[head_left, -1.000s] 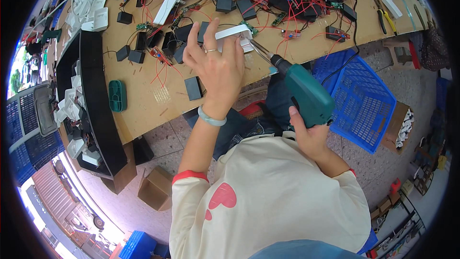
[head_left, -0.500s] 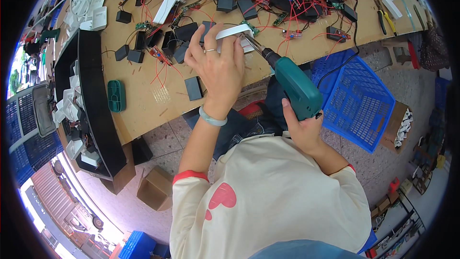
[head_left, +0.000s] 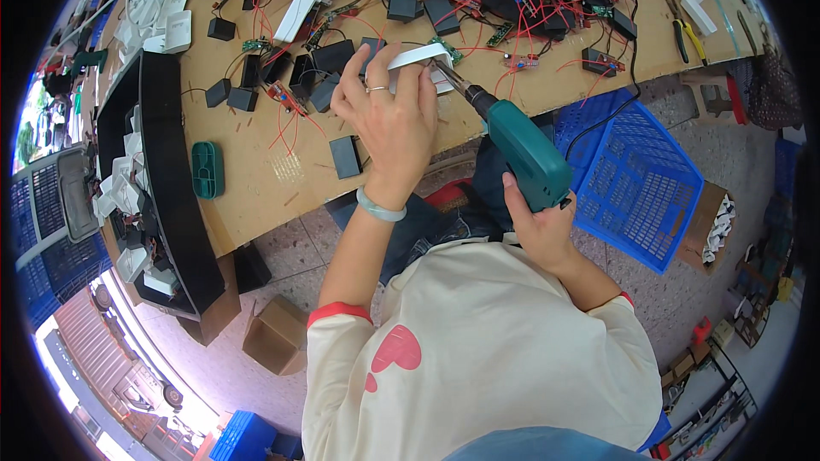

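My left hand [head_left: 395, 124], with a ring and a pale bangle, steadies a white plastic housing [head_left: 420, 55] near the table's front edge. Its fingers are bent over the housing and hide part of it. A green corded electric screwdriver [head_left: 528, 154] is gripped in my right hand [head_left: 547, 235], around its rear end. The metal tip points up and left into the white housing; the exact contact point is too small to make out. Beside my left wrist lies a small black box [head_left: 345, 157]. A green circuit board [head_left: 448, 49] sits just behind the housing.
Black boxes, circuit boards and red wires are heaped along the table's back [head_left: 530, 0]. White casings [head_left: 162, 13] pile up at left, above a black bin [head_left: 166, 196] and a green tray [head_left: 207, 170]. Pliers [head_left: 683, 34] lie right; a blue crate [head_left: 641, 179] stands below.
Hardly anything differs. The screwdriver's body has shifted very slightly left, and the housing under my left fingers has moved a touch. Both hands keep their holds.
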### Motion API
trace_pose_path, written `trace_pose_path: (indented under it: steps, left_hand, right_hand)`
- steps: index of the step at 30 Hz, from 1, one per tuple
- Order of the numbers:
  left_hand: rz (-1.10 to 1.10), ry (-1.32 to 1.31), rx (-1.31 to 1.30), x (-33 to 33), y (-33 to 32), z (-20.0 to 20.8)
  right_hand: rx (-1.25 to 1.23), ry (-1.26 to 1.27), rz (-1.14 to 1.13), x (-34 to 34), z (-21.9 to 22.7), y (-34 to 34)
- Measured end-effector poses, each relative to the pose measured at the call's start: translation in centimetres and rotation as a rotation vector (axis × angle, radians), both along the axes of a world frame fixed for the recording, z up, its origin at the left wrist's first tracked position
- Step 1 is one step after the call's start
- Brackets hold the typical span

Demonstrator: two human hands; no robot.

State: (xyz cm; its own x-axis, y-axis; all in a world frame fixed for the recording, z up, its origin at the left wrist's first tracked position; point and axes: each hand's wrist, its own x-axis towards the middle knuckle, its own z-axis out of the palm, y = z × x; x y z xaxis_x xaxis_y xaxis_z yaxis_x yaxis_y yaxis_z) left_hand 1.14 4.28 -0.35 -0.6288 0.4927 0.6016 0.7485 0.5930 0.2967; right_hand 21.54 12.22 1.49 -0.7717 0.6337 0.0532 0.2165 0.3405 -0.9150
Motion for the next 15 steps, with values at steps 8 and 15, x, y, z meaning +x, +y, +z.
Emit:
trace_pose_path:
  steps: [8, 15]
  left_hand:
    - [0.002, -0.001, 0.006, 0.01, 0.14, 0.02]
    - [0.003, 0.000, 0.006, -0.02, 0.10, -0.03]
  right_hand:
    - [-0.008, 0.000, 0.013, 0.17, -0.32, -0.13]
    - [0.004, 0.020, 0.004, 0.35, -0.48, -0.34]
